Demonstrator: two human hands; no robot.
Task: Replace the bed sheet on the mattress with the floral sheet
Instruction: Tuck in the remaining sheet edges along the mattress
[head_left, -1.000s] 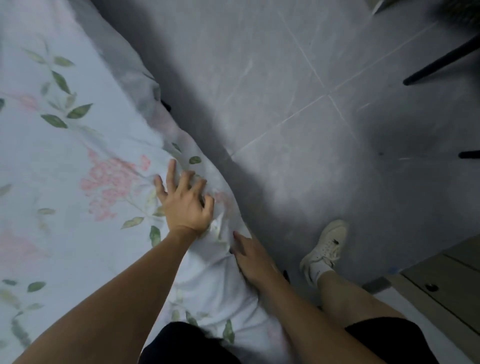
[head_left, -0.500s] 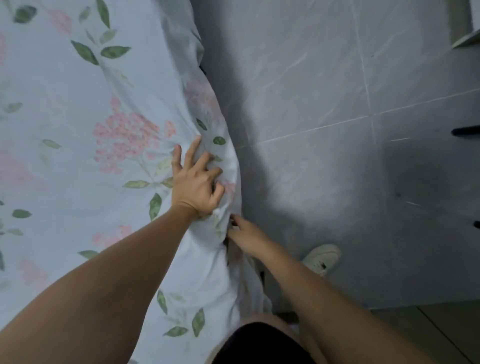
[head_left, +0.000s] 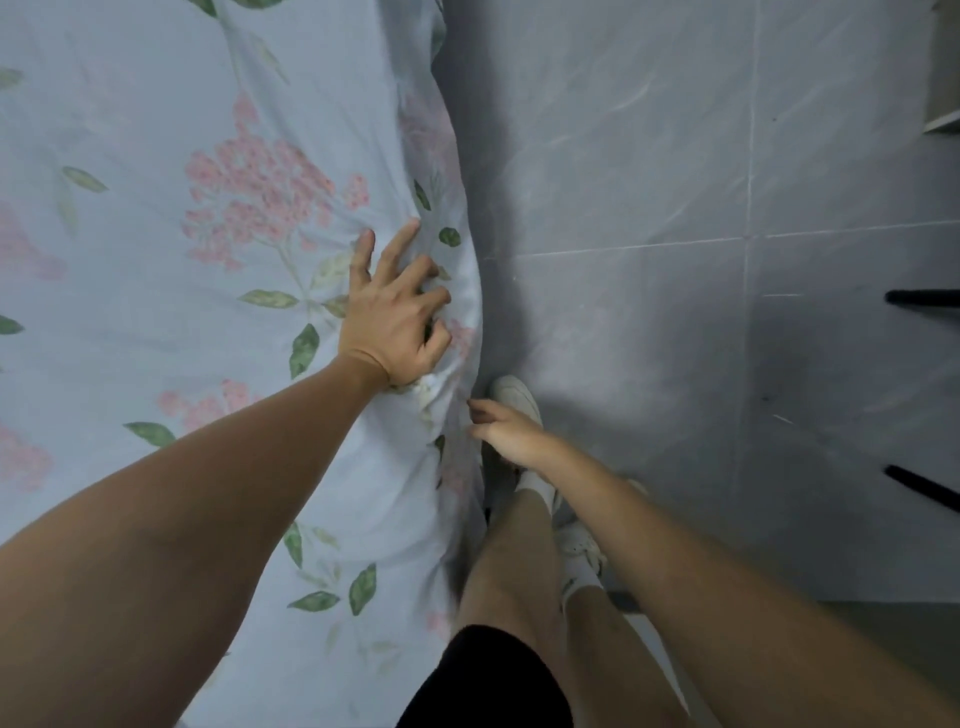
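The floral sheet (head_left: 208, 218), pale blue with pink blossoms and green leaves, covers the mattress and fills the left half of the view. Its edge hangs down the bed's right side. My left hand (head_left: 395, 317) presses on the sheet near that edge, fingers spread and partly bent into the wrinkled cloth. My right hand (head_left: 506, 431) is lower, at the side of the mattress. Its thumb and fingertips pinch the hanging edge of the sheet, and the fingertips are partly hidden by the cloth.
Grey tiled floor (head_left: 675, 208) runs along the bed's right side. My legs and white shoes (head_left: 514, 397) stand close against the bed. Two black furniture legs (head_left: 922, 297) jut in at the right edge, and a pale shelf corner (head_left: 945, 122) sits top right.
The view has swung so the bed edge runs straight up. Both hands stay at the sheet's edge, the left pressing on top. My foot has stepped up close to the bed.
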